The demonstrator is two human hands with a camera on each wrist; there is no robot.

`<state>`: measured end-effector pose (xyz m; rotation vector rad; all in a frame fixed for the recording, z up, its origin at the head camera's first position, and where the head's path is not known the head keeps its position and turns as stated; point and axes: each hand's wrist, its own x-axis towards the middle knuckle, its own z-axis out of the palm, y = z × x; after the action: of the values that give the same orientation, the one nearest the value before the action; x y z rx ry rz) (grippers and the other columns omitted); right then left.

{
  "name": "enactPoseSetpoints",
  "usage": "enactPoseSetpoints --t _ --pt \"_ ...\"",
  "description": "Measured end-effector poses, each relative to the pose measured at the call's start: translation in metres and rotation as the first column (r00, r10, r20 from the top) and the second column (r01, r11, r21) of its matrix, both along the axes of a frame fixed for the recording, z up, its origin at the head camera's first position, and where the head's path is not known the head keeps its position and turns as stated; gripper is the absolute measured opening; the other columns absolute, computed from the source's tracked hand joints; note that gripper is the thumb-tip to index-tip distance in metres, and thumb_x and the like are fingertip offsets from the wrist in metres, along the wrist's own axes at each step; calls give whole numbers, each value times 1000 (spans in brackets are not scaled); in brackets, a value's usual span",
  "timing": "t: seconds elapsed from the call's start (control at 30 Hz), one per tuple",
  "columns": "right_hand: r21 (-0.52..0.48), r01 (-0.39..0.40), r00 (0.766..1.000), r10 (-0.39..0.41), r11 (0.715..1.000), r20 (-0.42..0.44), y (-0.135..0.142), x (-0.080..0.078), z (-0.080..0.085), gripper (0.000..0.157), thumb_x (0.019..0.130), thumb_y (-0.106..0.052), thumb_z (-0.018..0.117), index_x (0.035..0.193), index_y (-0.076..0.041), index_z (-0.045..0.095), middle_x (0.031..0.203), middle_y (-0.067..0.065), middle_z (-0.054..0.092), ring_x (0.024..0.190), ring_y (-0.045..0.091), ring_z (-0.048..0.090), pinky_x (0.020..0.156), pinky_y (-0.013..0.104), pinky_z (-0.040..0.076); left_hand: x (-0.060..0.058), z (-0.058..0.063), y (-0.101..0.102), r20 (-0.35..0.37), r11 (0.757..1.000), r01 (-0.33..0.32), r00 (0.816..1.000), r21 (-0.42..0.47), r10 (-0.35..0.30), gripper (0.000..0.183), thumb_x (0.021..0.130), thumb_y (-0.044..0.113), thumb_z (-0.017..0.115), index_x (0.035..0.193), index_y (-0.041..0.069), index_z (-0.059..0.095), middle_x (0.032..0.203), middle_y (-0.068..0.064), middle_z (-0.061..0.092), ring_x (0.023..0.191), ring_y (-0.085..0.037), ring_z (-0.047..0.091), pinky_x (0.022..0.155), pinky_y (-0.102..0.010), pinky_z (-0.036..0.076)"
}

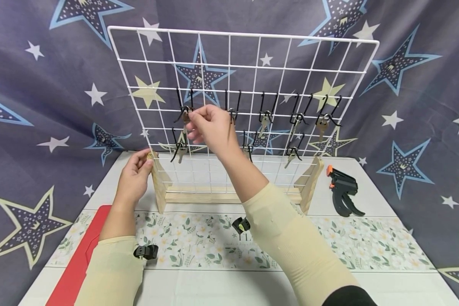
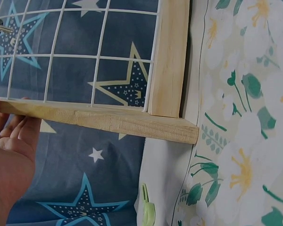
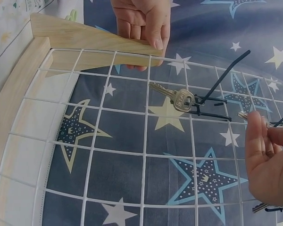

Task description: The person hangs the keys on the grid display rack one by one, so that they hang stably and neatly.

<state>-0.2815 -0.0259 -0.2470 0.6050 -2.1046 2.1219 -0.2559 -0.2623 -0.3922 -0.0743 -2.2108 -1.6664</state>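
A white wire grid (image 1: 229, 66) stands upright in a wooden stand (image 1: 159, 180). My left hand (image 1: 133, 176) grips the top of the stand's left side piece, thumb and fingers on either side of the wood. At the upper left hook (image 1: 179, 100), my right hand (image 1: 213, 129) pinches a key (image 1: 185, 118) hanging there; its fingers partly cover the key. Below that, another key (image 1: 181, 153) hangs on a lower black hook, seen closer as a brass-coloured key (image 3: 181, 100) in the right wrist view. Several more keys (image 1: 265, 123) hang on hooks to the right.
A black pistol-shaped tool (image 1: 344, 191) with orange tips lies right of the stand. Along the left table edge is a flat red object (image 1: 76, 259). Floral cloth (image 1: 199, 242) crosses the table before the stand, and a star-patterned curtain (image 1: 53, 106) hangs behind.
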Motion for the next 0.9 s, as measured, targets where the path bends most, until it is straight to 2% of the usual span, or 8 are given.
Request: enactPoseSetpoints --t 0.2,0.37,0.63,0.9 --pt "-4 -27 1000 27 1000 -9 4 8 -6 17 97 -16 62 100 1 64 79 12 68 62 20 67 61 37 63 0 0 0 -10 1000 2 1000 2 -2 43 105 24 45 146 10 43 139 -16 54 121 -2 53 103 -12 45" --pt "-1 -81 994 81 997 -71 7 16 -15 18 98 -16 61 101 2 63 80 14 67 67 24 67 64 37 64 0 1 0 -13 1000 -1 1000 2 1 43 105 24 46 145 9 43 139 -16 54 121 -2 53 103 -13 45" --pt "64 -214 962 222 975 -159 20 33 -32 16 99 -18 59 101 -2 62 85 13 67 76 27 68 69 38 63 -1 -1 0 -11 1000 -2 1000 -3 2 43 105 24 45 146 10 43 140 -15 54 122 -3 53 103 -12 45" --pt "142 -281 942 302 949 -149 35 51 -50 16 100 -19 58 103 -4 62 89 13 68 78 26 67 72 37 62 -1 -1 1 -13 1000 3 1000 8 -3 44 105 23 44 146 9 42 141 -16 53 122 -3 53 103 -12 44"
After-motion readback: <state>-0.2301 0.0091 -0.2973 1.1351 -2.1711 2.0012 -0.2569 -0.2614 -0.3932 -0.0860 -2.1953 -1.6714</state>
